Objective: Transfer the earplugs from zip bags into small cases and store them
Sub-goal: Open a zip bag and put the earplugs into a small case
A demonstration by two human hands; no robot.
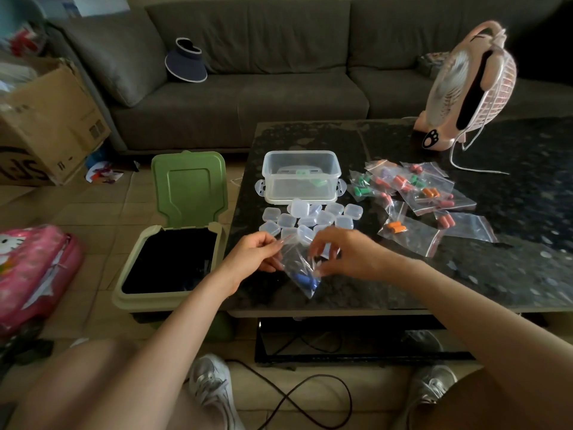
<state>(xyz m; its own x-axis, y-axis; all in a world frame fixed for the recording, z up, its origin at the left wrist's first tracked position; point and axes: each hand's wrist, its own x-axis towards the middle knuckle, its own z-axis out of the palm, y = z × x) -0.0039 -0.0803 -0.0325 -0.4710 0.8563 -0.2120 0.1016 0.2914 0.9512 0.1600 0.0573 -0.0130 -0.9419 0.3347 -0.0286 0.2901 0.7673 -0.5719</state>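
Pinching a clear zip bag (299,268) of blue earplugs (305,279), both hands' fingers (273,243) clamp its top.

Both arms are bare from the hands up to the frame's edge, with no sleeves, watch, bracelet or rings in sight. The left grip (254,252) and the right grip (344,252) have long fingernails with pale tips. The thighs at the bottom of the view are bare too. On the feet are pale grey-white lace-up sneakers: the left sneaker (210,389) shows white laces and stitched panels, and the right sneaker (434,383) has the same make and colour.
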